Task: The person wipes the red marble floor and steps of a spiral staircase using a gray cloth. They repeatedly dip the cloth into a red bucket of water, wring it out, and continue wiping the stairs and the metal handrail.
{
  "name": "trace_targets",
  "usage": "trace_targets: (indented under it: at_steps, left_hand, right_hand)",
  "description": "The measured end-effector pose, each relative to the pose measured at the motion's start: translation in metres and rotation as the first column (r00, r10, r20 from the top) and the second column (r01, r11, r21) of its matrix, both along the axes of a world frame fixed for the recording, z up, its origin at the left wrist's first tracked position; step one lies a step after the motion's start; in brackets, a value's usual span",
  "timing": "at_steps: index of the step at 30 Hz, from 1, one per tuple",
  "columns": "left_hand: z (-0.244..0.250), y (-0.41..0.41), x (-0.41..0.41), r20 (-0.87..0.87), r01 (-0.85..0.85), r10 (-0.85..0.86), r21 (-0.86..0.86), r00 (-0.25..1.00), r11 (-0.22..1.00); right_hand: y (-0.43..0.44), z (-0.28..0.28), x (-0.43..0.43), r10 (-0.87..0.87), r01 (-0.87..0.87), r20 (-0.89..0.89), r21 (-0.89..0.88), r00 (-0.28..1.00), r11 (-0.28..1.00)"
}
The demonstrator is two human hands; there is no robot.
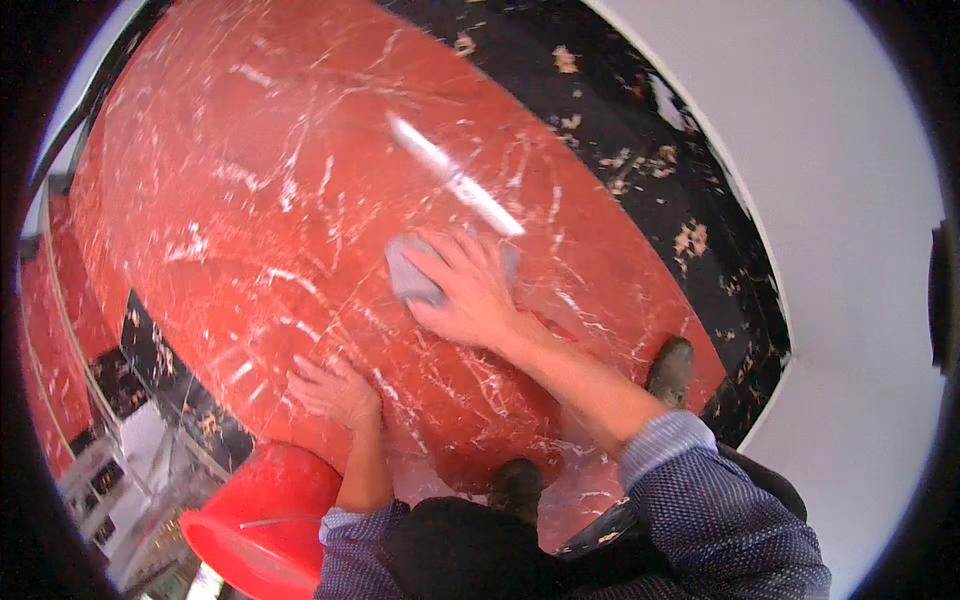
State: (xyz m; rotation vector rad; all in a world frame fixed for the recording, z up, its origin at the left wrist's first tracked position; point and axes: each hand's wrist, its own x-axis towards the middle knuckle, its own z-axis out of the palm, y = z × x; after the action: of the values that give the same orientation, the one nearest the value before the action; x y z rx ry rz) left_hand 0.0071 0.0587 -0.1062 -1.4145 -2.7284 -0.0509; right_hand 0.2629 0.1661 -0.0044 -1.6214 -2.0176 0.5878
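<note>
My right hand (pixel 469 289) presses a grey cloth (pixel 412 270) flat against the red, white-veined stone floor (pixel 247 187), near the middle of the view. Parts of the cloth show on both sides of the hand; the rest lies hidden under it. My left hand (pixel 337 390) rests on the same floor, lower and to the left, its fingers apart and nothing in it. Just below the left hand is a red plastic bucket (pixel 274 480), close to the left forearm.
A black, patterned stone border (pixel 645 157) runs along a white wall (pixel 840 247) on the right. My shoes (pixel 670 371) are at the lower right and bottom centre. At the lower left are steps (pixel 60 300) and a metal frame (pixel 112 480), partly blurred.
</note>
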Motion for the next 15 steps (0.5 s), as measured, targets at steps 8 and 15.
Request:
trace_targets:
  at_steps: [8, 15]
  left_hand:
    - [-0.014, -0.001, -0.005, -0.084, 0.01, -0.005, 0.048, 0.996, 0.999]
    - [-0.007, 0.011, 0.001, -0.145, 0.008, -0.012, -0.027, 0.989, 1.0]
  right_hand:
    - [0.04, -0.026, 0.001, -0.138, 0.168, 0.26, -0.096, 0.956, 0.981]
    - [-0.088, -0.038, 0.069, -0.37, 0.383, 0.148, -0.067, 0.917, 0.921]
